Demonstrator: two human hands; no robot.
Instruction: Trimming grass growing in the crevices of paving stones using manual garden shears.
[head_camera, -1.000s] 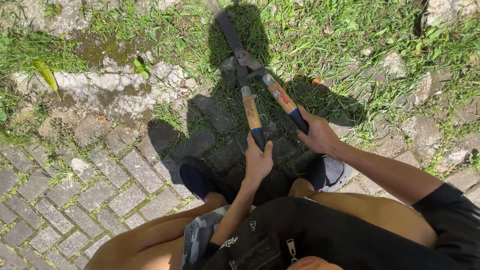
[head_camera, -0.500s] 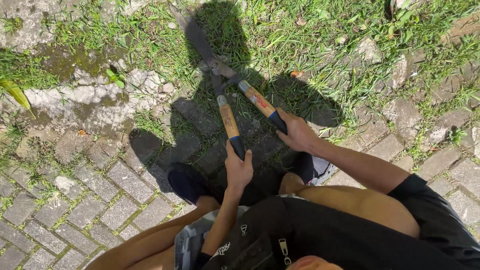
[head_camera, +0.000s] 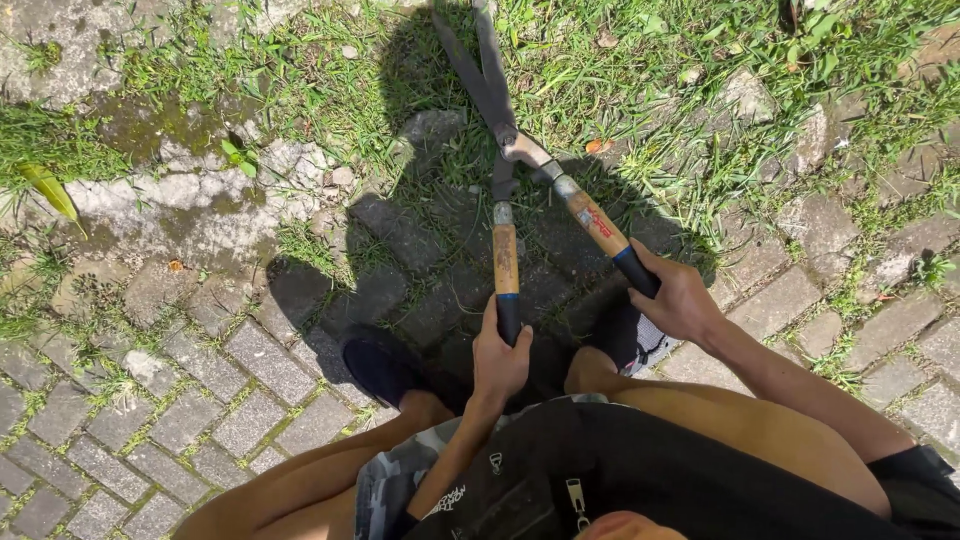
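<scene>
I'm crouched over the paving with the shears (head_camera: 520, 160) out in front of me. My left hand (head_camera: 500, 355) is wrapped round the dark grip of the near handle (head_camera: 506, 262), fingers curled tight together about it, thumb lying up along the wood. My right hand (head_camera: 680, 300) is closed the same way on the grip of the other handle (head_camera: 598, 225), which angles off to the right; those fingers are folded under, so I see mostly knuckles. Both hands are clamped on the tool, nothing loose.

Ahead of my fingers the handles meet at the pivot, and past that the blades (head_camera: 478, 62) point away into the grass (head_camera: 600, 70), parted only slightly, tips near the top edge of view. They lie low over the blades of grass growing at the edge of the bricks (head_camera: 200, 380). My shoes (head_camera: 385, 368) sit just behind my hands, in my own shadow.

I judge I'm mid-cut, handles partly drawn in. The next move, as I read it, wants both hands pulled toward each other evenly, keeping the blades flat and low, clear of the stones (head_camera: 430, 128) beside them.
</scene>
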